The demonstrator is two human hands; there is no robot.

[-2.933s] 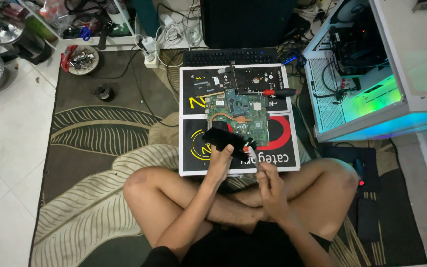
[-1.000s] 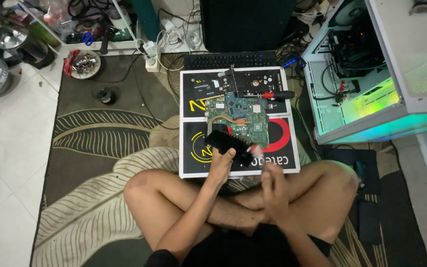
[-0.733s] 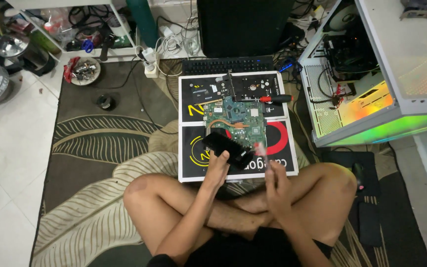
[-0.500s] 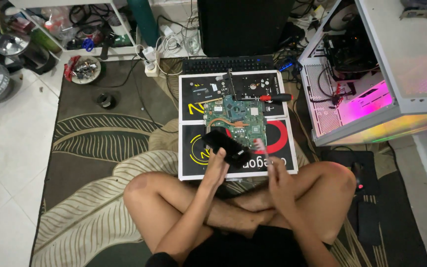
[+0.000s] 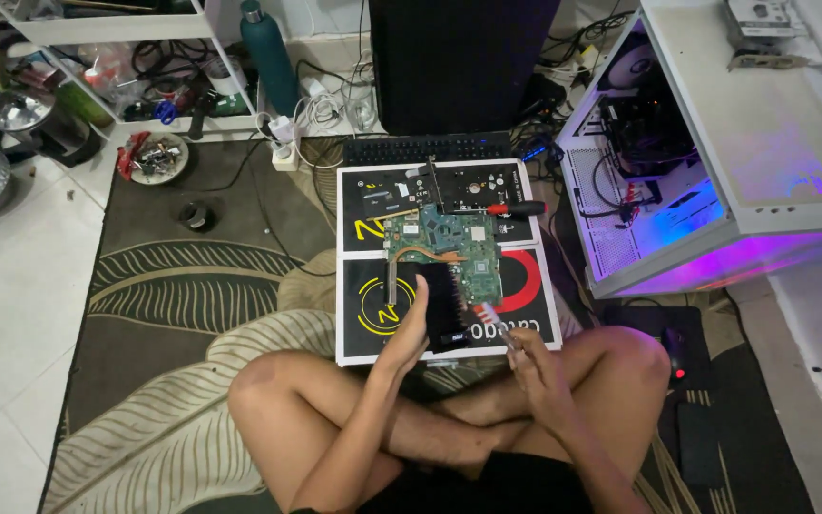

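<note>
I sit cross-legged on a rug in front of a black work mat (image 5: 363, 314) with yellow and red markings. A green circuit board (image 5: 449, 243) with a copper heat pipe lies on it. My left hand (image 5: 409, 333) holds a black rectangular part (image 5: 444, 305) upright on its edge at the board's near side. My right hand (image 5: 530, 357) holds a small brush-like tool (image 5: 489, 316) whose tip reaches the black part. A red-handled screwdriver (image 5: 516, 207) lies at the mat's far right.
An open white computer case (image 5: 715, 171) with purple lighting stands to the right. A black keyboard (image 5: 425, 148) and a black tower sit behind the mat. A teal bottle (image 5: 268, 62), cables, a bowl of small parts (image 5: 154, 157) and shelves are at the far left.
The black part has been tipped up more upright under my left hand, and my right hand has brought the small tool to it. The case lighting shifted from green to purple.
</note>
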